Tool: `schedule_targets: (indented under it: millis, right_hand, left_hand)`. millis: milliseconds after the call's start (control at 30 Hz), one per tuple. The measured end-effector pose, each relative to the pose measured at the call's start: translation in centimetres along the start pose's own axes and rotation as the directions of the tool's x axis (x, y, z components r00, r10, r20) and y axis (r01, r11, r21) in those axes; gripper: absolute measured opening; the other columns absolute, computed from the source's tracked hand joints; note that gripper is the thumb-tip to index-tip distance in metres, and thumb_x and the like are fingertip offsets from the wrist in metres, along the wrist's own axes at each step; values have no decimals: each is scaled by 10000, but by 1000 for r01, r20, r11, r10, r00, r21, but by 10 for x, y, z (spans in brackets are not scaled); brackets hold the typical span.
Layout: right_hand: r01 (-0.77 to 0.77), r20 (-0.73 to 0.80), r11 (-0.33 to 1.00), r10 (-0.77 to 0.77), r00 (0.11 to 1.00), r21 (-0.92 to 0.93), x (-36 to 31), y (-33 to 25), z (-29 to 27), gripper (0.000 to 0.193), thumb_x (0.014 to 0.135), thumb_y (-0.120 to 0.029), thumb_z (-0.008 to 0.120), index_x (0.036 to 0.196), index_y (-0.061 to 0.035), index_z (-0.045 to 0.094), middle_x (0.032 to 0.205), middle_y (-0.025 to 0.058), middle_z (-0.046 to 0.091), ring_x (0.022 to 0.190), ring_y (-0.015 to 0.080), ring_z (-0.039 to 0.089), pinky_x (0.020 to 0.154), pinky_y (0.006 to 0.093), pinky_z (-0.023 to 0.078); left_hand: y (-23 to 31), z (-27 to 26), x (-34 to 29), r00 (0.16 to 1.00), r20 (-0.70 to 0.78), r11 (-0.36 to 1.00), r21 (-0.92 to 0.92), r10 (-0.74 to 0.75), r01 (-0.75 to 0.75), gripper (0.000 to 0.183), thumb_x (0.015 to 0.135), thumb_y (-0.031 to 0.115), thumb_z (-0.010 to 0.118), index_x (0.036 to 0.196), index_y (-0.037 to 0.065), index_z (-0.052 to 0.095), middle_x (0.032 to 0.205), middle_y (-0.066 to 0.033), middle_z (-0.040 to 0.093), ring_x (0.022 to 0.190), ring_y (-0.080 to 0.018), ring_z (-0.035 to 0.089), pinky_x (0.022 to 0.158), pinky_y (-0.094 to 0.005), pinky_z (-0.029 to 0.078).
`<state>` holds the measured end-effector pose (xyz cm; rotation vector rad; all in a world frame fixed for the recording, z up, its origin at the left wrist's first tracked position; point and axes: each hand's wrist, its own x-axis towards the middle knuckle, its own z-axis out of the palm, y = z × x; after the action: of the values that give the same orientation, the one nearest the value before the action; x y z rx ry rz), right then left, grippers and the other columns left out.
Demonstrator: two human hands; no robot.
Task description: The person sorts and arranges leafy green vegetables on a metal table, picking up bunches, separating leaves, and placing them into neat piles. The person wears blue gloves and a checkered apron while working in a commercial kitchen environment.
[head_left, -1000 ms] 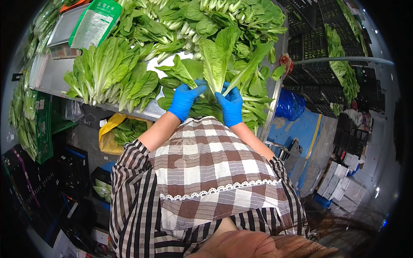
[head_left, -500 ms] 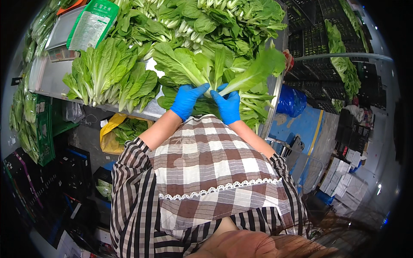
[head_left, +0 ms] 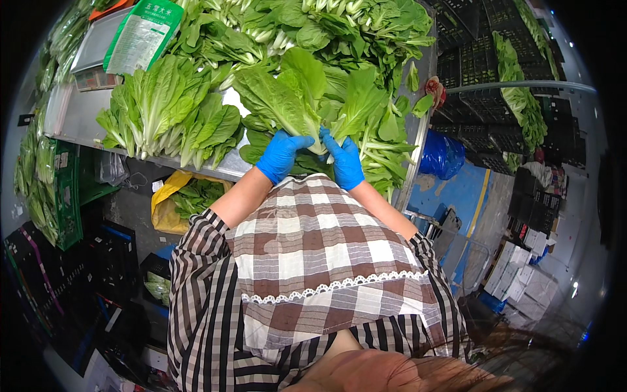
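My left hand (head_left: pixel 282 157), in a blue glove, is closed around the pale stem end of a head of leafy greens (head_left: pixel 281 104). Its broad light-green leaves fan out away from me. My right hand (head_left: pixel 345 160), also blue-gloved, meets it at the base, fingers pinched by the stems. A wide leaf (head_left: pixel 359 104) rises just beyond the right fingers; whether they hold it or only touch the stems is hard to see. Loose greens (head_left: pixel 385 153) lie under and beside the right hand. Left of my hands, a separate bunch of greens (head_left: pixel 150 108) rests at the table's near edge.
A large heap of greens (head_left: pixel 313 32) covers the far part of the metal table (head_left: pixel 85 117). A green-and-white bag (head_left: pixel 144 39) stands at far left. Below the edge is a yellow bag (head_left: pixel 166 209) with leaves. Black crates (head_left: pixel 464 65) and a blue bag (head_left: pixel 441 153) are at right.
The leaf stretched out to the right of my right hand has swung upright and inward. My right hand has shifted slightly left, closer to the left. A small leaf now lies at the table's right edge.
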<state>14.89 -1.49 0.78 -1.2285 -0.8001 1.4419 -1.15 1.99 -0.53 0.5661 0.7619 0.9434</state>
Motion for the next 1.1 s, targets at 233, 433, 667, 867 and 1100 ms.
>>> schedule_targets:
  millis: [233, 433, 667, 867, 1100]
  right_hand:
    - [-128, 189, 986, 147, 971, -110, 4, 7, -12, 256, 879, -164, 643, 1095, -28, 624, 952, 35, 649, 787, 116, 589, 679, 242, 467]
    - [-137, 82, 990, 139, 987, -24, 2, 7, -17, 175, 838, -56, 676, 1006, -15, 646, 865, 62, 671, 687, 138, 627, 611, 259, 482]
    - [-26, -53, 992, 32, 998, 122, 3, -1, -16, 126, 814, -46, 698, 924, -27, 640, 850, 69, 656, 666, 162, 609, 599, 287, 490]
    - [-32, 35, 902, 52, 998, -431, -6, 0, -80, 200, 809, -89, 707, 972, 3, 637, 893, 78, 667, 741, 155, 613, 665, 310, 506]
    - [242, 240, 109, -30, 970, -964, -11, -22, -147, 406, 741, -248, 764, 1080, -75, 621, 985, 164, 635, 898, 380, 611, 760, 420, 497]
  left_hand:
    - [3, -14, -5, 980, 110, 962, -200, -168, 187, 289, 764, 76, 633, 1026, -45, 656, 968, -128, 683, 820, -220, 654, 812, -314, 507]
    - [-12, -17, 9, 972, 236, 951, -303, 8, 65, 586, 776, 9, 533, 1347, -54, 420, 1330, -187, 516, 1197, -323, 532, 1066, -405, 390]
    - [33, -34, 3, 970, -104, 809, -536, 221, -242, 482, 771, 56, 561, 1230, -78, 498, 1147, -199, 615, 1091, -312, 585, 997, -408, 444]
    - [167, -115, -46, 721, -430, 839, 306, 543, -450, 451, 819, 228, 666, 1154, -50, 550, 996, -117, 625, 895, -216, 622, 801, -329, 523]
    - [246, -294, -64, 628, -335, 155, 933, 702, 324, 821, 812, 404, 687, 1390, -77, 358, 1358, -309, 452, 1271, -381, 456, 1044, -416, 371]
